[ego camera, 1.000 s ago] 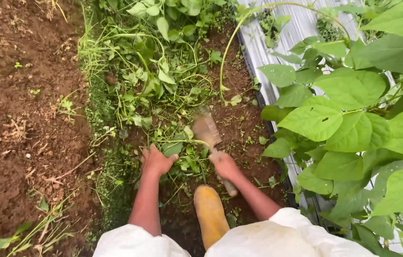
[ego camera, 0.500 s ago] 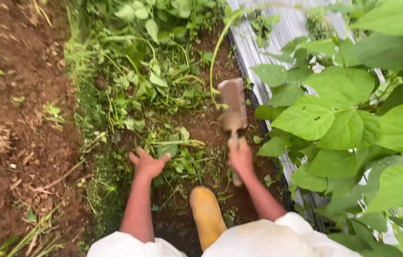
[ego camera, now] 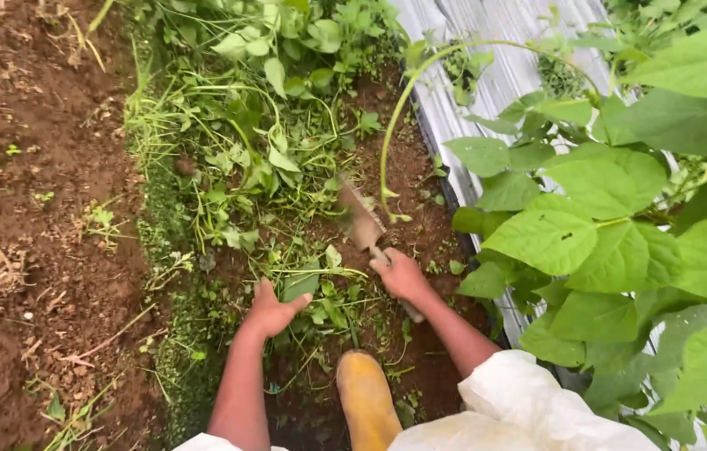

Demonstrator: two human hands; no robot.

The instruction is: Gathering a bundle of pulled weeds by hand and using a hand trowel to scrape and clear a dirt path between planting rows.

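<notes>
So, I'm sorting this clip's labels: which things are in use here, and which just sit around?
In use:
left hand on the weeds
right hand gripping the hand hoe

Around:
yellow boot
bean leaves
silver mulch sheet
bare soil

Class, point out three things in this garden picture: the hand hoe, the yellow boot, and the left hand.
hand hoe [ego camera: 359,219], head view, on its flat blade.
yellow boot [ego camera: 365,402], head view, on the toe top.
left hand [ego camera: 272,311], head view, on the back of the hand.
</notes>
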